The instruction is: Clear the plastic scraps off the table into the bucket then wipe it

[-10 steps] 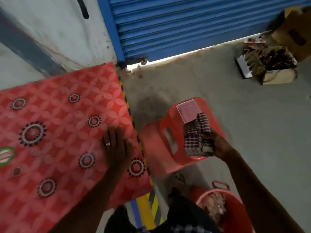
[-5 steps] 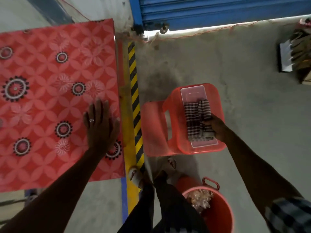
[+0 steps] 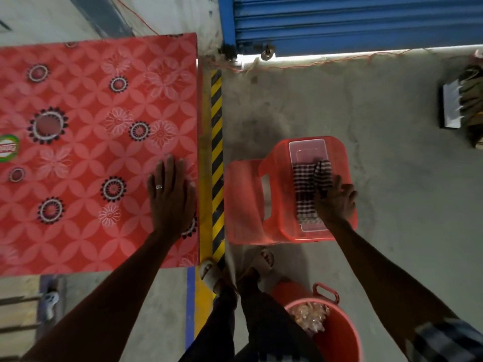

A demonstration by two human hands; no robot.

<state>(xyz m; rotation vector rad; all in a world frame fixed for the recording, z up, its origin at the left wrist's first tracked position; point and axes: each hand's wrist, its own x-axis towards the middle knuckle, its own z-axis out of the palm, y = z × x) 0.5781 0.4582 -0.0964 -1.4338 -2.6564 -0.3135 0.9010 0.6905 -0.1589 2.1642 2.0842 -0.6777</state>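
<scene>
A table (image 3: pixel 78 152) covered in a red flower-patterned sheet fills the left; no scraps show on it. My left hand (image 3: pixel 171 194) lies flat on it near its right edge, fingers spread. To the right, a red plastic chair (image 3: pixel 248 205) carries a clear plastic box (image 3: pixel 307 150) with a folded checked cloth (image 3: pixel 305 194) on top. My right hand (image 3: pixel 334 202) rests on the cloth's right side, fingers on the fabric. A red bucket (image 3: pixel 337 338) with clear plastic scraps (image 3: pixel 309 316) inside stands on the floor at the bottom right.
A yellow and black striped strip (image 3: pixel 216 158) runs along the floor between table and chair. My feet (image 3: pixel 235 267) stand between chair and bucket. A blue roller shutter (image 3: pixel 352 19) closes the back. A box of clutter (image 3: pixel 465 105) sits at the far right.
The view has tilted down and swung over the table and chair. My right hand lowered the checked cloth onto the clear box; the left hand stayed flat on the table.
</scene>
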